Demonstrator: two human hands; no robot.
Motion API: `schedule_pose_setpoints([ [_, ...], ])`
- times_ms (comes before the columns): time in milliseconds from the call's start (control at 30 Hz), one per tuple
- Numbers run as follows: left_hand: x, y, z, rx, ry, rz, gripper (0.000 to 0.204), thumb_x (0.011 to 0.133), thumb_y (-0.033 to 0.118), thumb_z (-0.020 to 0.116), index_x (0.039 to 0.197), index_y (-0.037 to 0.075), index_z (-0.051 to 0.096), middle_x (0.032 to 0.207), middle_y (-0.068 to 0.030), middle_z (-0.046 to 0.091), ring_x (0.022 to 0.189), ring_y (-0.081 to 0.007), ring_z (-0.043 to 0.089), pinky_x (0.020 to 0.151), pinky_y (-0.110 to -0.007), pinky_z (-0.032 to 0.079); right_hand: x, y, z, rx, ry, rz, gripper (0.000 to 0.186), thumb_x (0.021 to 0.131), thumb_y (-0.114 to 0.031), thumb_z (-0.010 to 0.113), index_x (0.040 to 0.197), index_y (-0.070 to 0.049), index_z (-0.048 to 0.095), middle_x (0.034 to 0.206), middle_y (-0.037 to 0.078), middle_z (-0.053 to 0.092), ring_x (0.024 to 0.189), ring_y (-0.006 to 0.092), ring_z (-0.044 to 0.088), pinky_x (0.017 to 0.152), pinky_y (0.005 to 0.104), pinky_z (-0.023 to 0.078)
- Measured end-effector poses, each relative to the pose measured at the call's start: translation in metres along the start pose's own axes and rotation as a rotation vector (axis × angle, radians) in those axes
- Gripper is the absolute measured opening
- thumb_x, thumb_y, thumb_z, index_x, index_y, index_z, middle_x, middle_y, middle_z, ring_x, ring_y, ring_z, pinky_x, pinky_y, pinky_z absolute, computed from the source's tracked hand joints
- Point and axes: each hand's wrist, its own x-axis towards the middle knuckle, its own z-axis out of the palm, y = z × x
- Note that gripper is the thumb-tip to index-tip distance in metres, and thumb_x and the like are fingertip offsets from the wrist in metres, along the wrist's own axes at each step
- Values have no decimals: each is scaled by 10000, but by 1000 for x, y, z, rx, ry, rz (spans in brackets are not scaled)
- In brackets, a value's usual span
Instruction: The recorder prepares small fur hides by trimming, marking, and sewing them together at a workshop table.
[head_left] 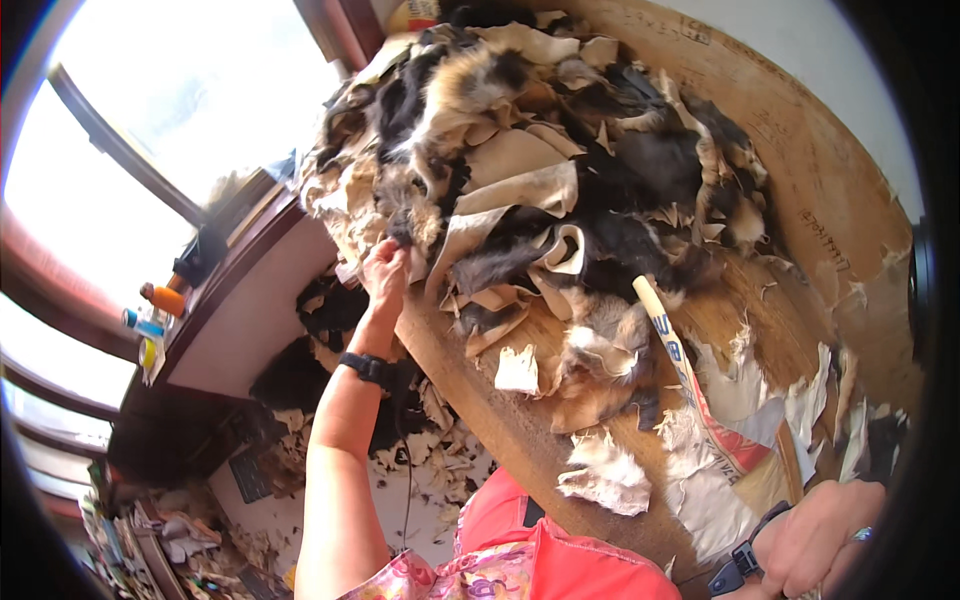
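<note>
My left hand (385, 268) reaches out to the near left edge of a big heap of fur pelts (640, 160). Its fingers are closed on a dark piece of fur (399, 228) there. The heap mixes black, tan and white fur with pale skin sides showing. At the lower right, my right hand (822, 535) is curled closed low over the table, beside pale hide scraps (700, 490). What it holds, if anything, is hidden. Between the hands lie a white fur scrap (605, 473) and a small pale piece (517, 370).
A printed bat-shaped strip (690, 385) lies on the wooden table (460, 400), whose front edge runs close to my body. Fur scraps litter the floor (400, 500) at left. An orange bottle (163, 299) stands on the windowsill. Behind the heap rises a wooden board (800, 150).
</note>
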Motion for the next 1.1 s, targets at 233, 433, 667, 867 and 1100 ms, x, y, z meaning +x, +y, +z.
schedule_pose_setpoints([
  [233, -22, 28, 12, 434, 214, 301, 207, 910, 176, 689, 1037, 28, 620, 856, -70, 670, 737, -155, 630, 682, -316, 508, 24, 41, 43, 444, 67, -576, 422, 921, -340, 460, 570, -123, 372, 554, 21, 357, 407, 211, 355, 405, 346, 254],
  [433, -75, 73, 53, 235, -156, 548, 40, 884, 46, 698, 919, 42, 680, 800, -1, 597, 691, -88, 566, 642, -242, 471, 22, 55, 21, 411, 82, -580, 423, 923, -333, 467, 570, -119, 376, 556, 25, 365, 407, 209, 360, 403, 344, 256],
  [667, -87, 66, 68, 296, -381, 465, 110, 853, 29, 725, 960, 47, 744, 852, -53, 617, 695, -138, 634, 641, -271, 504, 13, 51, -19, 308, 20, -582, 423, 925, -324, 477, 571, -113, 382, 559, 30, 376, 407, 206, 366, 401, 341, 260],
  [867, -102, 95, 96, 647, -682, 653, 190, 752, 102, 791, 937, 79, 756, 912, -79, 627, 839, -279, 646, 736, -388, 521, 11, 54, -33, 302, 2, -604, 424, 927, -317, 485, 571, -109, 387, 561, 34, 386, 407, 203, 371, 400, 338, 263],
  [1100, -96, 89, 92, 886, -524, 1049, 314, 682, 182, 830, 968, 81, 748, 1179, -90, 586, 1063, -297, 549, 923, -426, 419, 0, 51, -48, 293, -12, -609, 425, 930, -308, 495, 572, -103, 392, 564, 39, 397, 407, 200, 378, 398, 335, 267],
])
